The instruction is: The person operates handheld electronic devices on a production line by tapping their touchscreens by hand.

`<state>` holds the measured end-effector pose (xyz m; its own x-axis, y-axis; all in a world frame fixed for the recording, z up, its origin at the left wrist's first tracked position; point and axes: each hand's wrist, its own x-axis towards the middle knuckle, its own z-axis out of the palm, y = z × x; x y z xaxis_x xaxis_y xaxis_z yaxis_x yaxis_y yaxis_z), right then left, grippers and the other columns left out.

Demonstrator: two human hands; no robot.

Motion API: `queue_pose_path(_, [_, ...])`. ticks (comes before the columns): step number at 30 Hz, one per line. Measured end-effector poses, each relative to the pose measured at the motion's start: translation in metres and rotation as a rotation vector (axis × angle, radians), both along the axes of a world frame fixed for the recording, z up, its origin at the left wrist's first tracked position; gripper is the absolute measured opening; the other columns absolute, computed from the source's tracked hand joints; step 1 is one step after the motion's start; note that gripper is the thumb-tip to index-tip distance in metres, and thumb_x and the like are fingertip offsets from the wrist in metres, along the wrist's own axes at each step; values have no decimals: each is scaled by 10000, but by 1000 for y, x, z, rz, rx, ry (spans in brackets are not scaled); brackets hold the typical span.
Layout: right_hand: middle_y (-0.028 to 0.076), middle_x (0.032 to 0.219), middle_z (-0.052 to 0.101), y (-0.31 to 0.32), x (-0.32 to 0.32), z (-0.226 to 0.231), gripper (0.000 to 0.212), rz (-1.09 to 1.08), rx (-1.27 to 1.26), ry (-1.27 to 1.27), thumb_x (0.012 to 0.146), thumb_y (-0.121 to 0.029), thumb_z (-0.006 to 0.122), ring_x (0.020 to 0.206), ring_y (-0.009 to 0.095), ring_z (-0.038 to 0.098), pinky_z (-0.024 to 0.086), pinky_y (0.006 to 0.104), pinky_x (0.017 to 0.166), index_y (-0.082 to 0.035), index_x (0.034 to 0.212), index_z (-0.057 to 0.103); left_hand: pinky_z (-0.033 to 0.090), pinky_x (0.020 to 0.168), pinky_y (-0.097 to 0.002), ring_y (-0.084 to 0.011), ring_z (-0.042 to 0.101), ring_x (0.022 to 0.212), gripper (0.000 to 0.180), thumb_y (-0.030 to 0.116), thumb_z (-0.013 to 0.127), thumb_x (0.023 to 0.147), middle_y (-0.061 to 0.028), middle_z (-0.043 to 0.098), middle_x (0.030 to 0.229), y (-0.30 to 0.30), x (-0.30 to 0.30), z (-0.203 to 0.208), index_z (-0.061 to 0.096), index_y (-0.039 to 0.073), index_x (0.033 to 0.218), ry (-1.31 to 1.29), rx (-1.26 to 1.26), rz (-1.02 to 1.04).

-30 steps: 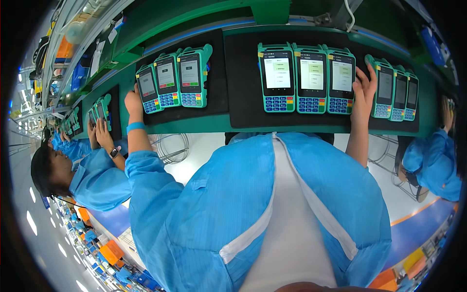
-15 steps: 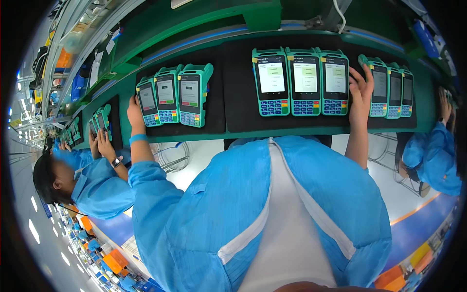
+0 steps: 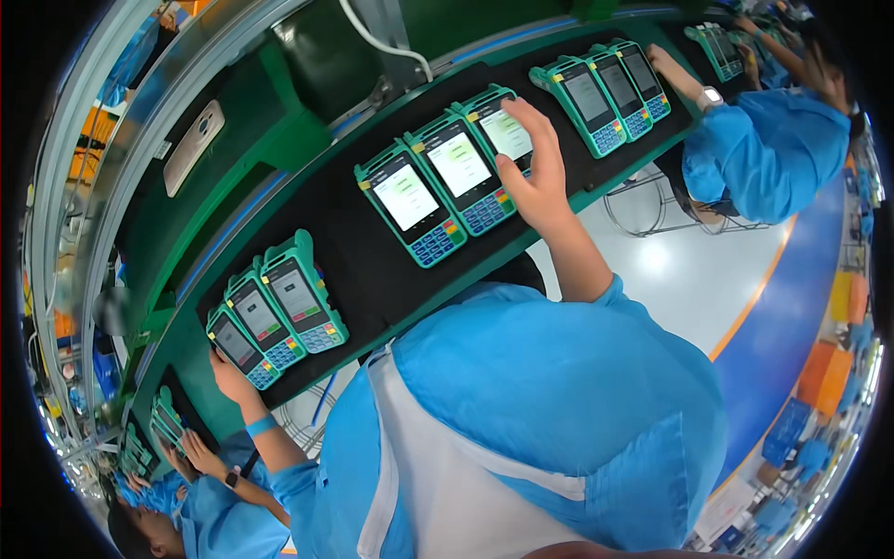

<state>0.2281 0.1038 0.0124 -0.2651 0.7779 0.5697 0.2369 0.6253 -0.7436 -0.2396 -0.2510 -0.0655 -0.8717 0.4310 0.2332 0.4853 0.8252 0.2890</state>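
My right hand (image 3: 540, 182) is open, thumb and fingers curved over a lit terminal (image 3: 494, 130), blocking part of its screen; can't tell if touching. Two more lit terminals (image 3: 453, 168) just left of it. My left hand (image 3: 233, 380) is at the left edge of a dim terminal (image 3: 233, 342); grip unclear. Two others (image 3: 289, 293) right of that hand. Right of my right hand: another trio (image 3: 616, 91), co-worker's hand (image 3: 672, 70) beside. Phone (image 3: 194, 147) beyond my left hand.
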Motion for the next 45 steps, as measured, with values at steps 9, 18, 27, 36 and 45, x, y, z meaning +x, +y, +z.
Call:
queue_pose_path(9, [128, 1222, 543, -60, -80, -1, 430, 60, 102, 38, 682, -1, 568, 1239, 343, 445, 364, 428, 1018, -71, 1104, 619, 453, 854, -448, -427, 553, 1040, 472, 350, 412, 963, -229, 570, 1191, 9, 11, -12, 423, 55, 1332, -98, 29, -8])
queue_pose_path(18, [151, 1312, 500, -92, -125, -34, 506, 238, -60, 9, 753, -9, 573, 1251, 312, 450, 348, 386, 1040, -34, 1254, 505, 354, 1010, -402, -406, 433, 1228, 584, 250, 523, 901, -281, 433, 1333, 30, 43, -23, 334, -32, 1376, -116, 290, -221])
queue_pose_path(27, [205, 1435, 289, -113, -164, -64, 751, 547, -479, -51, 802, -69, 583, 1352, 340, 293, 234, 427, 1118, -48, 1442, 190, 285, 1060, -410, -358, 383, 1257, 513, 197, 514, 923, -249, 378, 1370, 41, 67, -5, 372, -74, 1335, -226, 504, -299])
queue_pose_path(36, [198, 1446, 270, -109, -172, -72, 763, 592, -453, -12, 760, -22, 520, 1364, 326, 273, 212, 419, 1128, -41, 1443, 180, 321, 1044, -387, -350, 394, 1244, 956, 220, 727, 754, -270, 272, 1380, 73, 103, 28, 108, -51, 1431, -549, 536, -416])
queue_pose_path(45, [206, 1364, 380, -110, -178, -68, 774, 563, -408, -59, 754, -80, 593, 1275, 321, 409, 329, 415, 1058, -74, 1433, 223, 381, 972, -511, -546, 299, 1259, 1098, 416, 810, 632, -416, 122, 1394, 104, 123, 44, 184, 11, 1438, -107, 189, -352])
